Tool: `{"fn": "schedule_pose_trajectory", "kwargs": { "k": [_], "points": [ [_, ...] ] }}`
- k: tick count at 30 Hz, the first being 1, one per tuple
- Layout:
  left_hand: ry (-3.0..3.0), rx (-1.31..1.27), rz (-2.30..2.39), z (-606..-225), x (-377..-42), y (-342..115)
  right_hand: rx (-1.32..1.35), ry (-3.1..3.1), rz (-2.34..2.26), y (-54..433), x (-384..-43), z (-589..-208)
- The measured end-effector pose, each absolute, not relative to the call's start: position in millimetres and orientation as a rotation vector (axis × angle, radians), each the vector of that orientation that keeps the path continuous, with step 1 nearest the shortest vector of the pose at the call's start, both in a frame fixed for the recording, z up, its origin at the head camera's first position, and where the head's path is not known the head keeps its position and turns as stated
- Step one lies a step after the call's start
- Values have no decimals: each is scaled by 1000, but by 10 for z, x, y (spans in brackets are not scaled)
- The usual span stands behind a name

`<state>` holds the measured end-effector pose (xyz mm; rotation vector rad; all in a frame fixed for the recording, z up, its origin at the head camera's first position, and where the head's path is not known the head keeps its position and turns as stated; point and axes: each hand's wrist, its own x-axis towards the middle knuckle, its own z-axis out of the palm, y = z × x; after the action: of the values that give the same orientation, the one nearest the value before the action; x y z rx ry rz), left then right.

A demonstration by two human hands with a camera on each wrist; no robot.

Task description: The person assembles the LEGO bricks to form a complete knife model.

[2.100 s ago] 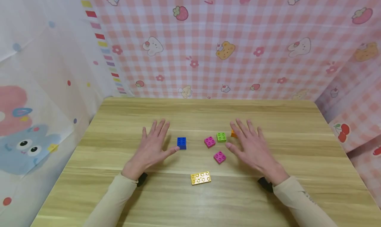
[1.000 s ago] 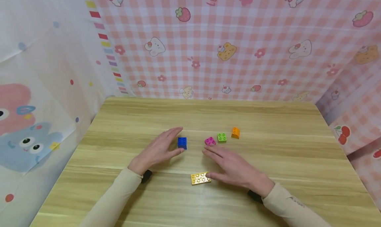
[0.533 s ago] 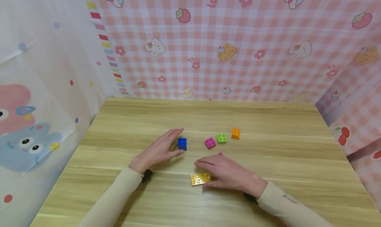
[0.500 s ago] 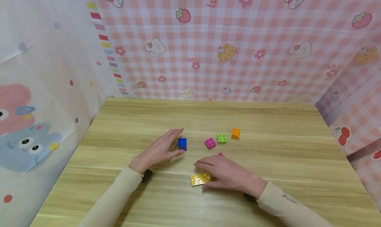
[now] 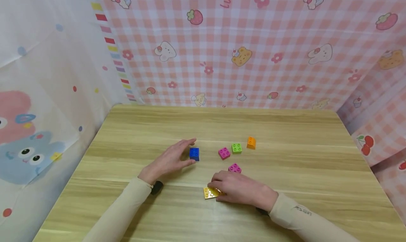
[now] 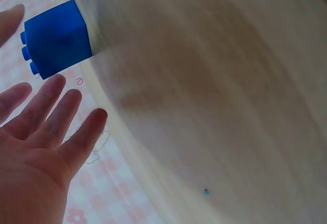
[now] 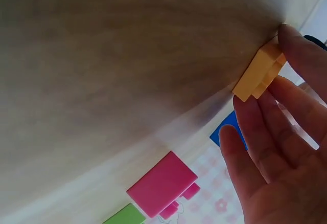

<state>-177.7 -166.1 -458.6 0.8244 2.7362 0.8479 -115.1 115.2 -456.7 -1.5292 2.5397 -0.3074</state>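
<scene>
My right hand point(image 5: 239, 189) bends over a yellow building brick point(image 5: 209, 193) with two rows of studs, lying on the table. In the right wrist view, the thumb and fingertips of the right hand point(image 7: 286, 142) pinch the yellow brick point(image 7: 258, 73) from opposite sides. My left hand point(image 5: 169, 161) is relaxed, its thumb and fingers spread on either side of a blue brick point(image 5: 194, 154). The left wrist view shows the left hand's fingers point(image 6: 84, 137) extended beside the blue brick point(image 6: 59, 40). Just beyond the right knuckles sits a magenta brick point(image 5: 234, 168), partly covered.
Farther back on the wooden table point(image 5: 142, 217) are a second magenta brick point(image 5: 224, 153), a lime green brick point(image 5: 236, 148) and an orange brick point(image 5: 251, 143) with a curved side. A pink checked cloth point(image 5: 222, 58) hangs behind the table's far edge.
My right hand has come left and nearer from beside the orange brick, and its fingers have curled onto the yellow brick. The left hand has turned slightly around the blue brick.
</scene>
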Motion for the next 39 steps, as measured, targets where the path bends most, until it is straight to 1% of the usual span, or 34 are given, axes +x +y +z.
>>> {"fn": "schedule_pose_trajectory", "kwargs": {
  "k": [8, 19, 31, 39],
  "points": [
    [2713, 825, 904, -4620, -1784, -1627, -1493, 2560, -340, 1209, -1165, -4526],
    [2702, 769, 945, -4612, -1751, -1540, -1310, 2665, -625, 1456, -1205, -4452],
    [2674, 874, 1005, -4613, -1632, -1454, -1103, 2820, -895, 1538, -1231, -4363],
    [2643, 926, 989, -4574, -1522, -1353, -945, 2869, -962, 1544, -1239, -4340]
  ]
}}
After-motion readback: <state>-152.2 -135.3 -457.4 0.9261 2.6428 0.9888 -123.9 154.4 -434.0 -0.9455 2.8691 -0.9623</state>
